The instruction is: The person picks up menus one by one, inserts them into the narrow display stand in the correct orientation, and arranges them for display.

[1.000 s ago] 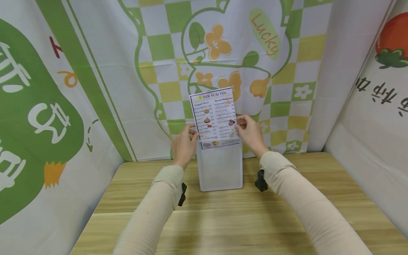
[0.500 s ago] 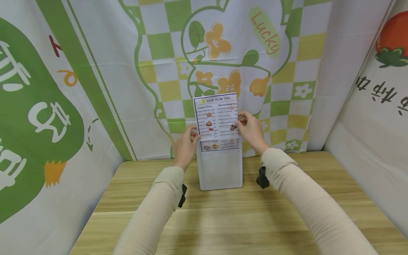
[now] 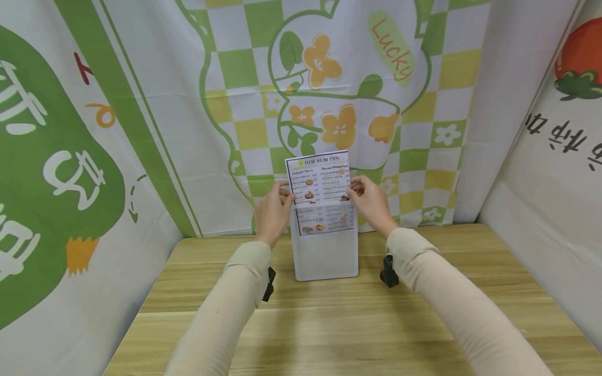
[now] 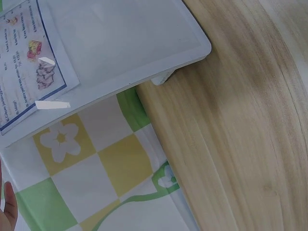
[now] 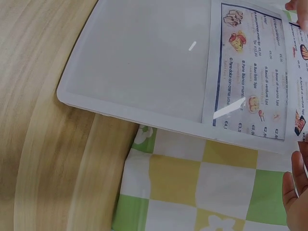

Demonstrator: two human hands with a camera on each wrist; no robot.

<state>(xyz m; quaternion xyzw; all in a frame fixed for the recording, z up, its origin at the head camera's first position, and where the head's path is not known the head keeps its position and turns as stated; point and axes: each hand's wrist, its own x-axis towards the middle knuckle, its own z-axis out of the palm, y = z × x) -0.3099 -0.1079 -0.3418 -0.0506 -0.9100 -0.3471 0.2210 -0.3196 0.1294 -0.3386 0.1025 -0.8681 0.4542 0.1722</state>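
A printed menu sheet (image 3: 320,180), headed "DIM SUM INN", stands partly inside a white display stand (image 3: 326,256) with a clear front. Its lower part shows through the clear cover, while the upper part sticks out above. My left hand (image 3: 273,213) pinches the sheet's left edge, and my right hand (image 3: 372,202) pinches its right edge, both just above the cover's top. In the right wrist view the menu (image 5: 243,67) lies behind the clear panel, with fingers (image 5: 299,192) beside its edge. Only a bit of a finger (image 4: 8,207) appears in the left wrist view.
The stand leans back on a wooden table (image 3: 310,324), held by a small foot (image 4: 162,77) behind it. Just beyond the table hangs a printed cloth (image 3: 254,78) in green, yellow and white. More printed cloths (image 3: 155,120) flank the table.
The menu sheet has slid down, so more of it sits behind the clear cover. Its earlier tilt has lessened. Both hands stay at its sides, with small shifts.
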